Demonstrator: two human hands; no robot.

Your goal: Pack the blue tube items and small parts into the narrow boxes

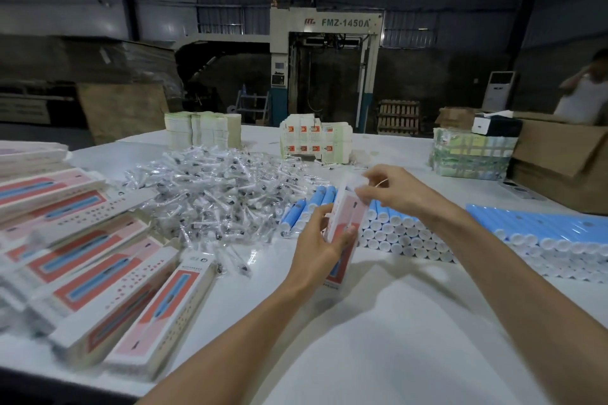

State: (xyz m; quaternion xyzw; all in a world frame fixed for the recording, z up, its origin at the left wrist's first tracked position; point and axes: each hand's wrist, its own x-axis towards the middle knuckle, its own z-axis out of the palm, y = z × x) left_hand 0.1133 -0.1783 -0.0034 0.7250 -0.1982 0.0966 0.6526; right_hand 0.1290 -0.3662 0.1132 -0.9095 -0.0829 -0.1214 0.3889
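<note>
Your left hand (320, 238) grips the narrow box (349, 215) upright (slightly tilted). Just above, your right hand (393, 189) pinches its top end. Behind the grip lie stacked blue tubes (399, 235), with bagged small parts (214, 194) to its left.

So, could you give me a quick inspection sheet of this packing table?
Surface: white table, largely covered.
Job's things: narrow box held on end; blue tubes stacked behind it; small bagged parts heaped centre; more narrow boxes piled left.
Clutter: flat carton stacks at far edge; cardboard box right.
Fingers: left hand grips the narrow box; right hand at its top, grip unclear.
Cables: nothing seen.
Surroundings: FMZ-1450A machine; a person far right.
</note>
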